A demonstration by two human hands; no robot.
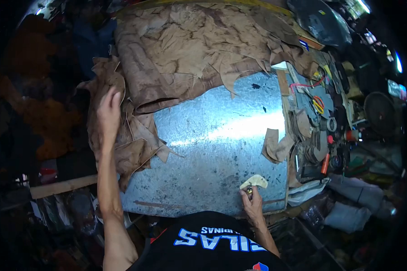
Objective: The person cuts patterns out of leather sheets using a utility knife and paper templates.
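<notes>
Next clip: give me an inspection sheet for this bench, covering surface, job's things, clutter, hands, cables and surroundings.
Surface: metal sheet on the bench, mottled, glare across the middle, a few dark specks.
Job's things: brown leather pile covering the far end and left edge; pale cut piece at the near right; loose leather scrap by the right edge.
Clutter: tool strip along the right side, with tape rolls, scissors and small items crowded together.
Hands: left hand flat on the leather at the left edge; right hand holds a small tool against the pale piece.
Cables: a red cord among the tools.
Surroundings: dark, packed with bags and cloth; a fan at right.
</notes>
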